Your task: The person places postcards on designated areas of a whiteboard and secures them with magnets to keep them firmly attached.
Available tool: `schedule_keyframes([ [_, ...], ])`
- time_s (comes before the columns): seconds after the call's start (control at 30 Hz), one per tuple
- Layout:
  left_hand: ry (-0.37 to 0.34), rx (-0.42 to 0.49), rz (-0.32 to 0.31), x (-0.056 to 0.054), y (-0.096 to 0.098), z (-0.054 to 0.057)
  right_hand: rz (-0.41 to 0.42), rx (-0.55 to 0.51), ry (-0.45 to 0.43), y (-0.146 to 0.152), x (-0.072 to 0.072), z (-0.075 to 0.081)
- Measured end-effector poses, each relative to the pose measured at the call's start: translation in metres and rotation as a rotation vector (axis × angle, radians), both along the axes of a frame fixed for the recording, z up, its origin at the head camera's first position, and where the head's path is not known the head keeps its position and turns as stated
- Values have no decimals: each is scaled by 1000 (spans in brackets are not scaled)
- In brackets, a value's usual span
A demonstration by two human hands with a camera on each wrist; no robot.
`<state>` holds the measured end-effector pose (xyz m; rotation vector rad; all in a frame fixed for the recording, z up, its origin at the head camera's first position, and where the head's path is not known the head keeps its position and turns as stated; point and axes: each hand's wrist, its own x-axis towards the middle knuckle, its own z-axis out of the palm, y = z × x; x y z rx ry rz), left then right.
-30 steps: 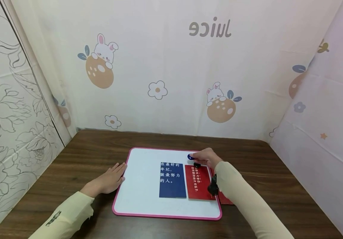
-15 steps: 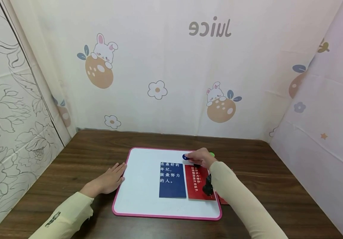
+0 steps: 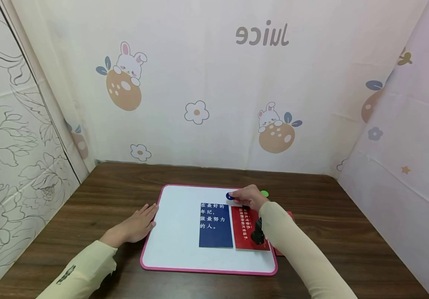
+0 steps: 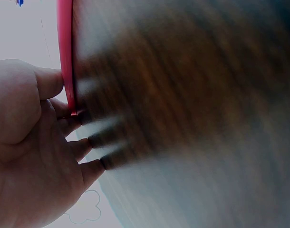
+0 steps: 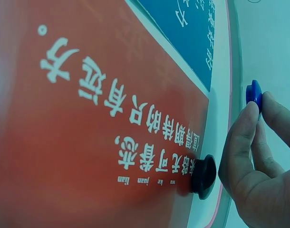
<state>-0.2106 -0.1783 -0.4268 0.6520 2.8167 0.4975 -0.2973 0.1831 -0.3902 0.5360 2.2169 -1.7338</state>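
Observation:
My right hand [image 3: 249, 197] pinches a round blue magnet [image 5: 254, 94] between thumb and fingertips, over the upper right part of a pink-framed whiteboard [image 3: 177, 236]. A red card [image 3: 241, 236] with white lettering lies on the board's right side, and a black magnet [image 5: 204, 176] sits at its upper edge. To its left is a dark blue card [image 3: 215, 236], also lettered in white. My left hand [image 3: 137, 225] rests at the board's left edge, fingers extended. In the left wrist view its thumb touches the pink frame [image 4: 65, 52].
A green round magnet [image 3: 264, 193] lies beyond the board's upper right corner, behind my right wrist. Another red card [image 3: 279, 252] shows on the wooden table [image 3: 330, 232] right of the board, partly under my sleeve. A printed curtain [image 3: 218, 145] hangs behind the table.
My right hand has shifted left with the blue magnet, towards the gap above the two cards. The green magnet has come into view behind it. My left hand has stayed put.

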Motion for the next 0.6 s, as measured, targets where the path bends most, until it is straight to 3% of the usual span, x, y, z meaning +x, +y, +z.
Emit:
schedule_keyframes([
  [0.6,-6,4,8,1,1,1,6,-11,6,-4,-5,-5],
])
